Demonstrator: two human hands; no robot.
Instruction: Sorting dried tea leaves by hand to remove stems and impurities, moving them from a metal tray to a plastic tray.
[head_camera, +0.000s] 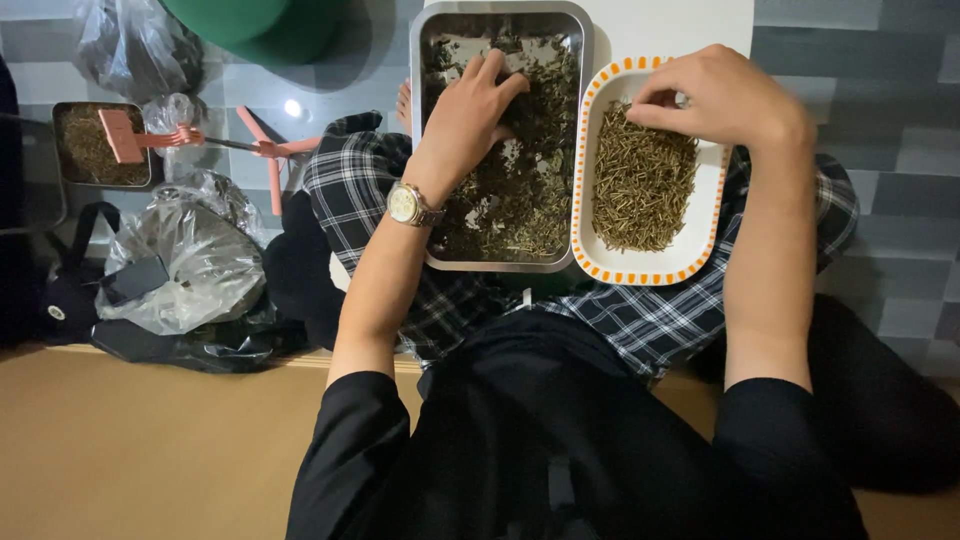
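A rectangular metal tray (430, 40) of dark dried leaves and stems rests across my lap. My left hand (475, 105), with a wristwatch, lies flat in that tray, fingers spread among the leaves. Right beside it sits a white dish with an orange dashed rim (640, 272), holding a pile of thin brownish stems (642, 185). My right hand (725, 95) hovers over the far end of the dish, fingertips pinched together at the stems; whether a stem is between them is hidden.
To the left on the grey tiled floor: a small dark tray of stems (75, 150) with a pink tool (130, 135), clear plastic bags (195, 255), a dark bag (60, 290). A green round object (255, 25) sits at the top. Plaid cloth (640, 315) covers my lap.
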